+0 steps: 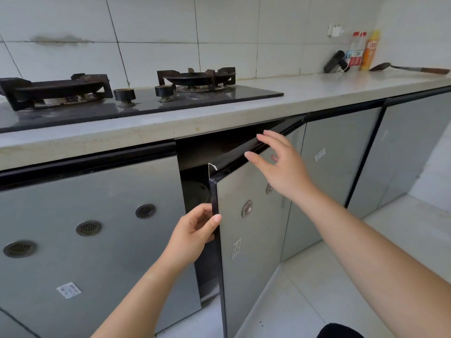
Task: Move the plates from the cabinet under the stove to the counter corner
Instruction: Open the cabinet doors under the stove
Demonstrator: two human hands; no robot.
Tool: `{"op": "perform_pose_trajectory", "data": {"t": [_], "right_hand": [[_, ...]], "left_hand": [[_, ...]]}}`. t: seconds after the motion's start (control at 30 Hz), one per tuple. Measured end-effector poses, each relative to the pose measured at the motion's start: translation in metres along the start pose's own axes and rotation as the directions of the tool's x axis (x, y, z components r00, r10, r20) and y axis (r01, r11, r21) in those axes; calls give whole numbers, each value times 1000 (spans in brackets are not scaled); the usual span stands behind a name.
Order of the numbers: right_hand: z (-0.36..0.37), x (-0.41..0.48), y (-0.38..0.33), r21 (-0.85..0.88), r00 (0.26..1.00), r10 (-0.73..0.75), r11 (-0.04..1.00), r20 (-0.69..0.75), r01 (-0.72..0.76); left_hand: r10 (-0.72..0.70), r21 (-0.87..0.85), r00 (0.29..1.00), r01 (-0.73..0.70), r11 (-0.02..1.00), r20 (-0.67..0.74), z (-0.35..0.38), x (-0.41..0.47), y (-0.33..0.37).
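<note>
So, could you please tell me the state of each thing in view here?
Cabinet door: partly open, swung outward.
Left hand: grips the door's edge.
Right hand: open, by the door's top edge.
Neighbouring door: closed.
Stove burners: no flame visible.

A pale stone countertop point(280, 101) runs along the tiled wall, with a black glass two-burner gas stove point(146, 103) set into its left part. Far off in the right corner stand a clear red-capped bottle point(355, 51) and an orange bottle point(370, 51), side by side. A black corded appliance point(334, 61) leans just left of them and a wooden-handled metal spatula point(410, 68) lies to their right.
</note>
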State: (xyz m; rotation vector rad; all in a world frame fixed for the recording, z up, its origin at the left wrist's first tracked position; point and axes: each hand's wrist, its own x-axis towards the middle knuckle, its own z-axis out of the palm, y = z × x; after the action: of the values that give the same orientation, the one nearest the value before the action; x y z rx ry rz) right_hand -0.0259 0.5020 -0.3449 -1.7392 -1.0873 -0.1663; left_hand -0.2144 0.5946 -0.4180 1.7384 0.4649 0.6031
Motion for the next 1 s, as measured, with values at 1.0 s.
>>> {"op": "perform_pose_trajectory", "data": {"t": [1.0], "right_hand": [[-139,-85,-26,154,957,277,945,86,-288]], "left_hand": [[207,-120,959,-186,975,191,144,-36,22]]}}
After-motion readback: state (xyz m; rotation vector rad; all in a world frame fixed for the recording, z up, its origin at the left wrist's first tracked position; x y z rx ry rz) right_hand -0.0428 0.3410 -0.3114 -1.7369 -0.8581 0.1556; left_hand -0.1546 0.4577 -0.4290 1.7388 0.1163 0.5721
